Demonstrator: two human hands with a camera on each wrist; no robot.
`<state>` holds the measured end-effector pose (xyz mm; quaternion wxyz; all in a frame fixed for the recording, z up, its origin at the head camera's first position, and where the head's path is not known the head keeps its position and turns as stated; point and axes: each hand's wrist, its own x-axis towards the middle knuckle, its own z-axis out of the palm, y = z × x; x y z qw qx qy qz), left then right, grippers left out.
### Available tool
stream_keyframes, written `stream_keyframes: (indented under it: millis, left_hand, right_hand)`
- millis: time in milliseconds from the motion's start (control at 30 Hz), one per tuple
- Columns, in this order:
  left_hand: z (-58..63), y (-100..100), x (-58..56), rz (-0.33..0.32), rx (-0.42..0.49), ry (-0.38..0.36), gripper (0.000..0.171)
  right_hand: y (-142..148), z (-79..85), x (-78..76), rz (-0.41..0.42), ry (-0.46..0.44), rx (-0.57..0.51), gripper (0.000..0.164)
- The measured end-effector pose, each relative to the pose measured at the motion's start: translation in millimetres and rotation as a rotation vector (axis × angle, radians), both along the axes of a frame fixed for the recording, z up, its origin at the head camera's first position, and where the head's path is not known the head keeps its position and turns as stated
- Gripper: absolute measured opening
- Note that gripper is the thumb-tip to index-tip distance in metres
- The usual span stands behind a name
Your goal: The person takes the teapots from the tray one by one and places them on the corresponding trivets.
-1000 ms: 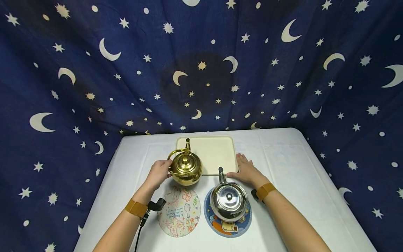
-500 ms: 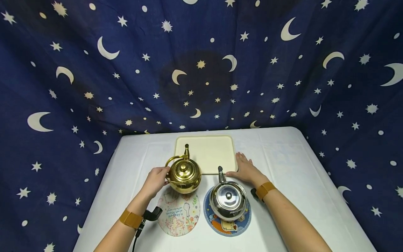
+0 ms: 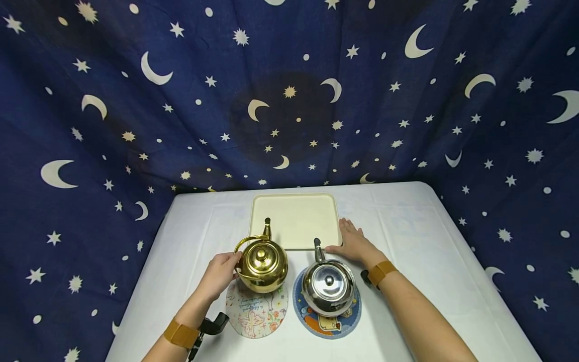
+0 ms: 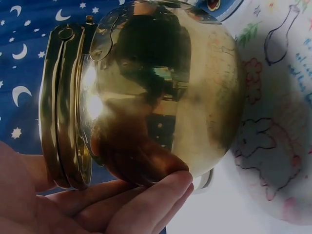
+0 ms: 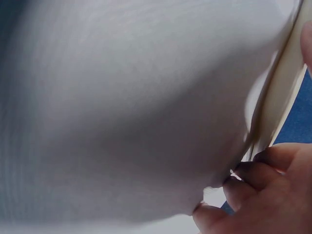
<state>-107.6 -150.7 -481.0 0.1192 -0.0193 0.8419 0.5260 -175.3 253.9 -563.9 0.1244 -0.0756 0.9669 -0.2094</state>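
Note:
A gold teapot (image 3: 262, 264) with a black-tipped spout hangs over the back of a pale round mat (image 3: 253, 322), spout pointing away. My left hand (image 3: 217, 276) grips it by its handle side. In the left wrist view, the fingers (image 4: 156, 200) lie against the pot's shiny body beside the folded-looking gold handle (image 4: 63, 107). At the front right corner of a cream tray (image 3: 307, 218), my right hand (image 3: 356, 246) rests with thumb and fingers spread along the edges. The right wrist view has those fingers (image 5: 253, 180) close to the tray's rim (image 5: 275, 92).
A silver teapot (image 3: 329, 286) stands on a blue round mat (image 3: 309, 324), just in front of the tray and near my right thumb. White cloth (image 3: 407, 281) covers the table. Behind it hangs a dark blue curtain (image 3: 199, 156) with moons and stars.
My left hand has brought the gold teapot toward me, from over the tray's front left corner to over the pale mat. My right hand has stayed at the tray's corner.

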Motion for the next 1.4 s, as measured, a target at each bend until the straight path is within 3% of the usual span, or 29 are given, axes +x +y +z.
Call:
stream_keyframes:
  millis: [400,967,1400]
  left_hand:
    - [-6.7,-6.9,22.6,-0.011,0.003,-0.013,0.037]
    - [-22.6,-15.0,37.1,0.018,0.003,-0.061,0.04]
    - [-26.6,-17.8,41.6,0.052,0.02,-0.064,0.04]
  right_hand:
    - [-0.4,0.2,0.2,-0.003,0.008,-0.008,0.125]
    - [-0.4,3.9,1.6,-0.01,-0.003,-0.024,0.125]
    - [0.0,3.3,2.4,-0.011,0.008,-0.031,0.123]
